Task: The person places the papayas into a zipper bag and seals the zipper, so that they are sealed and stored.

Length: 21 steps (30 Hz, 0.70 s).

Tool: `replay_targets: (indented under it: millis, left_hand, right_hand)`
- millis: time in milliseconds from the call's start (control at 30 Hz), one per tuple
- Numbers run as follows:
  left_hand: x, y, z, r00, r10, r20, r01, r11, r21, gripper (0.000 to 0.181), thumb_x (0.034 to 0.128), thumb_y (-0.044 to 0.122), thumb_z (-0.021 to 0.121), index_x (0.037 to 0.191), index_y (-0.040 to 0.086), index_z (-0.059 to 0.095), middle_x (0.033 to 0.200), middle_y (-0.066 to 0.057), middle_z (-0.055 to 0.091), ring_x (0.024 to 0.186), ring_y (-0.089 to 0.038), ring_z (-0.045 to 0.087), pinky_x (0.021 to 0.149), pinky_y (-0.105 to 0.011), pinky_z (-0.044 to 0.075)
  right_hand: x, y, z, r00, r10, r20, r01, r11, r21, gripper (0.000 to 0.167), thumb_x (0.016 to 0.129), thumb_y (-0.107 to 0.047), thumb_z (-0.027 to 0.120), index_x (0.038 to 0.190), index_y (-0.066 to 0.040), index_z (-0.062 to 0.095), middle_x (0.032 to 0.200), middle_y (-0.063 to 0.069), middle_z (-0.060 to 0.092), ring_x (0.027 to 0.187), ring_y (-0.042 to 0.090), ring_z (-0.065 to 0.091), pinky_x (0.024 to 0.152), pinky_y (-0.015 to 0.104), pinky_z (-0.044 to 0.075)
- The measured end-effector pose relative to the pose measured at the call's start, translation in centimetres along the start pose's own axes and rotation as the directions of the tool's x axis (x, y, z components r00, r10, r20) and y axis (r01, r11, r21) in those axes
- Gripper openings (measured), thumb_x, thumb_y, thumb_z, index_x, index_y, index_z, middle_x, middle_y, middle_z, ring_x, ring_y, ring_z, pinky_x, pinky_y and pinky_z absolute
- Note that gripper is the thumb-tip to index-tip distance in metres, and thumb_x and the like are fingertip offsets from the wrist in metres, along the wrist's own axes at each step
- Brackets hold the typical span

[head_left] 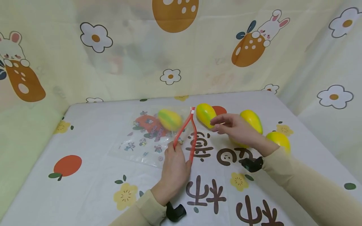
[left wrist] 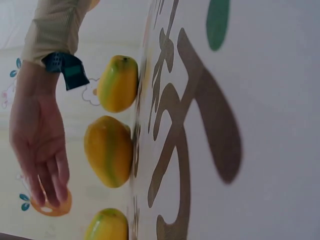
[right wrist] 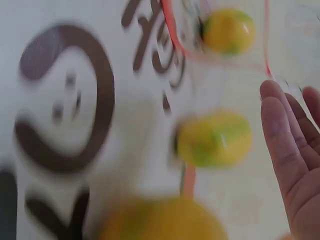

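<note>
Left hand grips clear bag by red rim (one mango inside); right hand released, near second mango on counter.

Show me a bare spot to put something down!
The table is bare left of the clear bag, around a printed red fruit, and at the near side between the sleeves. It's crowded right of the bag, among yellow-green fruits.
</note>
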State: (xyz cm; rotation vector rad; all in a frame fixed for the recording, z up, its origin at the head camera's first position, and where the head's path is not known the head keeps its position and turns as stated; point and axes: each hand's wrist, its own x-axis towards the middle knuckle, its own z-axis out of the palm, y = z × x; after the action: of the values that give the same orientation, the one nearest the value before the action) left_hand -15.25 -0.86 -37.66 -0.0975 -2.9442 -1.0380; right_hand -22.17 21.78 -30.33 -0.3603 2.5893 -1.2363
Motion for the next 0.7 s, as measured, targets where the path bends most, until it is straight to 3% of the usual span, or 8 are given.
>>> replay_targets:
  millis: [133,300,367,433,533,567,667,700]
  left_hand:
    - [-0.1,0.1,0.0,1.000,0.000,-0.003,0.000,1.000,0.005,0.066,0.0835,0.010,0.082,0.137,-0.012,0.052,0.137,-0.025,0.049,0.118,-0.037,0.054,0.103,-0.049,0.054]
    - [-0.1,0.1,-0.1,1.000,-0.003,-0.012,0.004,1.000,0.025,0.066,0.0831,0.010,0.083,0.137,-0.012,0.052,0.138,-0.025,0.048,0.119,-0.037,0.053,0.103,-0.048,0.054]
    - [-0.1,0.2,-0.1,1.000,-0.002,-0.009,0.002,1.000,0.028,0.067,0.0834,0.010,0.083,0.138,-0.012,0.051,0.139,-0.025,0.048,0.120,-0.037,0.053,0.103,-0.048,0.054]
    - [-0.1,0.2,-0.1,1.000,-0.004,-0.002,0.004,1.000,0.027,0.067,0.0838,0.010,0.082,0.139,-0.012,0.051,0.139,-0.025,0.047,0.120,-0.037,0.053,0.103,-0.048,0.054]
    - [-0.2,0.3,-0.1,1.000,-0.010,0.008,0.010,1.000,0.027,0.068,0.0840,0.010,0.082,0.140,-0.011,0.050,0.139,-0.025,0.047,0.119,-0.036,0.052,0.104,-0.048,0.054]
    - [-0.2,0.3,-0.1,1.000,-0.012,0.011,0.012,1.000,0.028,0.069,0.0840,0.011,0.082,0.141,-0.011,0.050,0.139,-0.024,0.048,0.119,-0.036,0.052,0.104,-0.048,0.054]
    - [-0.3,0.3,0.1,1.000,-0.020,0.016,0.019,1.000,0.017,0.069,0.0839,0.010,0.082,0.141,-0.011,0.050,0.140,-0.025,0.047,0.120,-0.036,0.052,0.105,-0.048,0.053]
    - [-0.3,0.3,0.1,1.000,-0.021,0.020,0.021,1.000,0.013,0.069,0.0841,0.010,0.082,0.141,-0.011,0.049,0.141,-0.025,0.047,0.121,-0.036,0.052,0.106,-0.049,0.052]
  right_hand:
    - [-2.3,1.2,-3.2,0.998,0.024,-0.059,-0.027,0.998,-0.058,0.038,0.106,-0.025,0.056,0.137,-0.003,0.060,0.132,0.018,0.067,0.110,0.028,0.070,0.094,0.024,0.057]
    - [-5.1,3.4,-6.8,0.981,0.029,-0.192,-0.058,0.988,-0.146,0.041,0.107,-0.027,0.053,0.139,-0.001,0.057,0.137,0.023,0.062,0.100,-0.005,0.065,0.084,0.005,0.048]
    - [-6.2,4.4,-7.7,0.969,0.042,-0.244,-0.088,0.979,-0.182,0.044,0.108,-0.028,0.052,0.140,0.000,0.055,0.139,0.025,0.059,0.103,0.000,0.064,0.080,0.001,0.045]
    - [-7.0,5.4,-8.5,0.958,0.064,-0.281,-0.132,0.965,-0.227,0.047,0.108,-0.032,0.051,0.141,0.001,0.054,0.140,0.027,0.058,0.111,0.014,0.065,0.077,0.000,0.043]
    - [-8.0,6.9,-9.4,0.948,0.105,-0.299,-0.192,0.942,-0.277,0.052,0.108,-0.035,0.049,0.143,0.003,0.051,0.141,0.030,0.055,0.121,0.043,0.057,0.087,0.022,0.057]
    - [-8.2,7.3,-9.7,0.948,0.120,-0.295,-0.211,0.931,-0.297,0.054,0.108,-0.037,0.049,0.143,0.004,0.050,0.141,0.031,0.055,0.123,0.046,0.056,0.091,0.033,0.059]
    - [-8.3,8.5,-10.7,0.955,0.187,-0.231,-0.260,0.902,-0.346,0.060,0.107,-0.040,0.048,0.146,0.006,0.046,0.143,0.034,0.051,0.128,0.053,0.050,0.099,0.065,0.050]
    - [-8.4,8.8,-10.9,0.957,0.210,-0.201,-0.273,0.890,-0.365,0.062,0.107,-0.042,0.048,0.147,0.006,0.045,0.144,0.034,0.050,0.128,0.054,0.049,0.099,0.067,0.048]
